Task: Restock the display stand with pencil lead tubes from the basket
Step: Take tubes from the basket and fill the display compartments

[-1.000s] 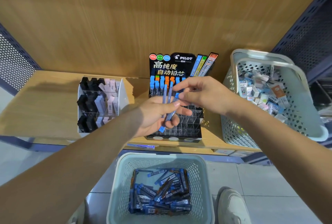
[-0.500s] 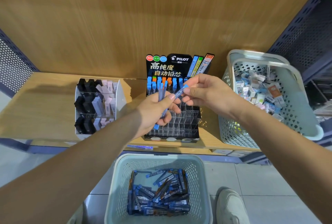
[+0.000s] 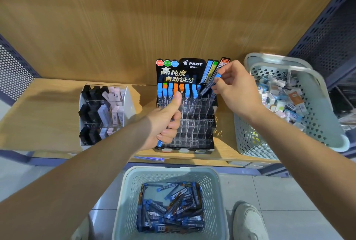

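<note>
- My right hand (image 3: 238, 93) is at the far right corner of the stand (image 3: 198, 124). Its fingertips and thumb pinch one tube (image 3: 209, 85).
- That tube is tilted, blue cap up and to the right, lower end pointing down at the stand's far row.
- My left hand (image 3: 165, 122) hovers in front of the stand's left half. It is closed in a fist, thumb sticking up, gripping the held tubes (image 3: 159, 143). Only a blue end pokes out below the fist, so I cannot tell how many there are.
- The stand is a black rack of clear slots on a wooden shelf (image 3: 38, 114). The back-row tubes (image 3: 187, 90) stand upright with blue and orange caps; the nearer slots show no tubes.
- The basket (image 3: 169, 171), pale green, sits on the floor nearest me, below the shelf edge. Loose tubes (image 3: 171, 211) lie jumbled in its bottom.
- A second basket (image 3: 289, 62) sits on the shelf to the right of the stand, tipped toward me, full of small boxes (image 3: 279, 97).
- A white organiser (image 3: 131, 103) stands left of the stand with black and pale items.
- My shoe (image 3: 248, 220) is on the floor, right of the near basket.
</note>
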